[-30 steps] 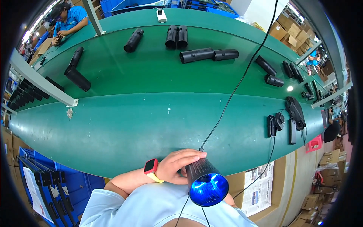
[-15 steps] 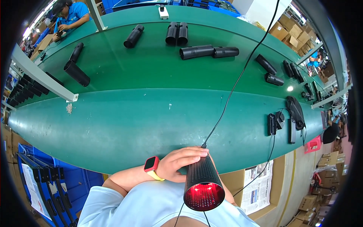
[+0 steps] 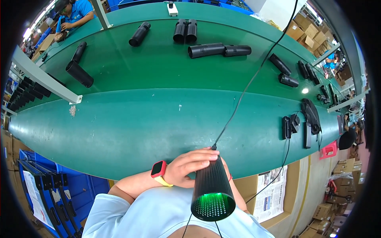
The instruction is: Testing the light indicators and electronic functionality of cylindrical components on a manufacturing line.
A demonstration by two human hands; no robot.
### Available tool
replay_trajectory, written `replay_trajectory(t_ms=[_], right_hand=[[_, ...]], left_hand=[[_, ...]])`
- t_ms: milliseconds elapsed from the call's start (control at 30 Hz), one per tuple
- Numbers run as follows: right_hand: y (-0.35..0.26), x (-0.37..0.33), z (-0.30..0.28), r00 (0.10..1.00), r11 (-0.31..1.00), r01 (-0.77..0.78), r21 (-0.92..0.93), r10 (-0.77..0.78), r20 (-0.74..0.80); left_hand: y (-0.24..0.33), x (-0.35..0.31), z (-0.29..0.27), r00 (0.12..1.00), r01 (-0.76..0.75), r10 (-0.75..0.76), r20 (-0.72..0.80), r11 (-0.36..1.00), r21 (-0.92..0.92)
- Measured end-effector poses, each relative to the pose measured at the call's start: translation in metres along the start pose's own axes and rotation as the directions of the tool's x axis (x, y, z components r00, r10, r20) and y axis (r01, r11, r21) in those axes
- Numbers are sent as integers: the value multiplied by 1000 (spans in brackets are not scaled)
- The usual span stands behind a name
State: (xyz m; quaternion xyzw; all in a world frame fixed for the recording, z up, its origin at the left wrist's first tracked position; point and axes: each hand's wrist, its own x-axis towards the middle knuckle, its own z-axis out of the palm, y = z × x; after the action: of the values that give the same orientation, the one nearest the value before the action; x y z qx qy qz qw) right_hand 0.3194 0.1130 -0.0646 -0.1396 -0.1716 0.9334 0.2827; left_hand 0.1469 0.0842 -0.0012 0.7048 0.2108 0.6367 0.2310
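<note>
Holding the black cylinder [image 3: 209,180] at lower centre, pressing the half-curled left hand [image 3: 192,163] against its far end; keeping the right hand [image 3: 224,164] behind, too hidden to read. Now glowing green inside, no longer red, seemingly cycling colours properly. Trailing a cable [image 3: 238,104] toward upper right.

Tube [image 3: 210,184] before person's chest, left hand [image 3: 188,166] across its far end; cable [image 3: 240,97] runs out over workbench [image 3: 131,131]. Spare tubes [image 3: 206,50] behind, on belt [image 3: 158,71]. Crate [image 3: 99,190] left, newspaper [image 3: 273,198] in carton [image 3: 294,186] right!
</note>
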Motion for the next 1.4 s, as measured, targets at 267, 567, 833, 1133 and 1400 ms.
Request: replay_trajectory(t_ms=[267,567,833,1133,1400], right_hand=[[-14,3,76,962,815,242,-527,-272,20],[-19,-3,62,992,763,59,-644,-117,-48],[-18,-22,55,993,672,-108,-733,31,-118],[-35,-1,46,980,523,-196,-830,67,-189],[-46,2,65,912,636,265,-725,-409,-25]], left_hand=[[1,2,3,998,65,-64,15,994,-82],[-8,0,7,999,3,-4,47,1000,20],[-8,5,7,999,2,-7,54,996,92],[0,3,8,824,454,-542,-166,806,-380],[-6,-3,7,727,208,-676,-122,386,-899]])
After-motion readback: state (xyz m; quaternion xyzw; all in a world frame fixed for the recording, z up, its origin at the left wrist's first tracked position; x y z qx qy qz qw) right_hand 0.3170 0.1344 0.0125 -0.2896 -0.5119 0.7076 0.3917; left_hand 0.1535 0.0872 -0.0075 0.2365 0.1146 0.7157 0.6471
